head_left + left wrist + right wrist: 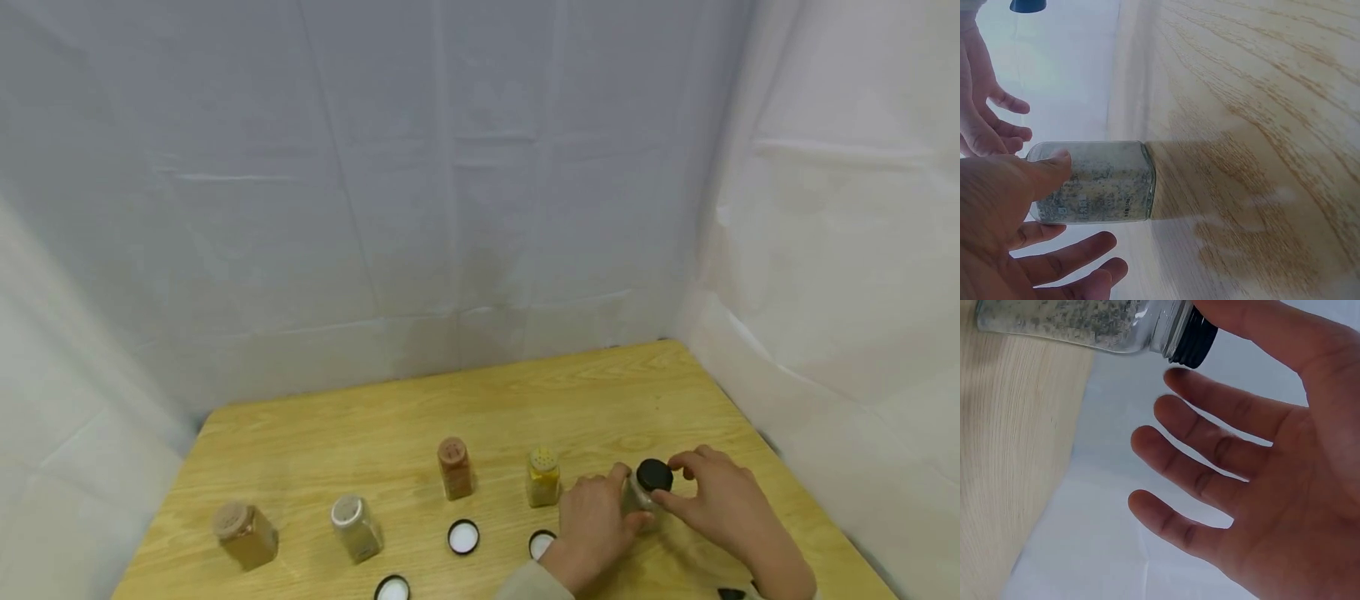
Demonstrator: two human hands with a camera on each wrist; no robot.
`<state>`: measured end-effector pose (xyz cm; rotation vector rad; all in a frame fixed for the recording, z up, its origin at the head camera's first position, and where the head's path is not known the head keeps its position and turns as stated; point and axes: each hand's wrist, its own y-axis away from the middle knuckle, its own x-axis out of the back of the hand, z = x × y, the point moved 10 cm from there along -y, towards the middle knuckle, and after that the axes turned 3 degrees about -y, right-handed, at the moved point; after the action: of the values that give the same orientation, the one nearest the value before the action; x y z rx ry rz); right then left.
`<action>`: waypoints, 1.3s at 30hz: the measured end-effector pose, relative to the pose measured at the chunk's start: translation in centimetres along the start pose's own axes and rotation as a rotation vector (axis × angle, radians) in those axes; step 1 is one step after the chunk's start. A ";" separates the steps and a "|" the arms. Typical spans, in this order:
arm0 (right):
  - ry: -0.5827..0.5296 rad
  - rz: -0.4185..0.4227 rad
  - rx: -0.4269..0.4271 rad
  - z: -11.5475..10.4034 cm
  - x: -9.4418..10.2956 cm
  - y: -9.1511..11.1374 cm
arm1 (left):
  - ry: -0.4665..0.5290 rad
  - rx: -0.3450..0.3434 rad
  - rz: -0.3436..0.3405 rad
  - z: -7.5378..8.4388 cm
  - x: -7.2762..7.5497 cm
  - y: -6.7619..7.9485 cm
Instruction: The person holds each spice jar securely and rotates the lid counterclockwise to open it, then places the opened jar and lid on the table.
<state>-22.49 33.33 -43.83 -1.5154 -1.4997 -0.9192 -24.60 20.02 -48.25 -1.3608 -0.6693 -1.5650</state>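
A clear glass spice jar [1104,184] with speckled grey-green contents stands upright on the wooden table at the right. My left hand [596,521] grips its body, thumb [1054,169] on one face and other fingers around the far side. On the jar's neck sits a black cap [655,475]. My right hand [720,500] has thumb and index finger at opposite sides of this cap, pinching it lightly. Its remaining fingers [1166,456] are spread out, away from the glass. The left wrist view hides the cap behind my left hand.
Four shakers without caps stand leftward: yellow-topped [543,475], reddish-brown [454,468], white-topped [356,527] and tan [246,535]. Black-rimmed caps lie with white insides up, including one [463,537] mid-table and one [392,588] at the front. White sheeting [480,208] surrounds the table.
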 end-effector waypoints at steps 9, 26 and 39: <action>0.065 0.061 0.067 -1.7 -0.2 -0.1 | -0.010 -0.018 0.032 0.1 0.2 -0.1; 0.027 0.066 0.031 -0.1 -0.1 0.0 | -0.036 -0.018 0.045 0.0 0.3 0.0; -0.005 0.039 0.073 -1.3 -0.4 -0.3 | -0.026 -0.016 0.042 0.0 0.3 -0.1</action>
<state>-22.77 32.03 -43.62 -1.4900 -1.4858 -0.8295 -24.67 19.93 -47.96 -1.4004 -0.6409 -1.5249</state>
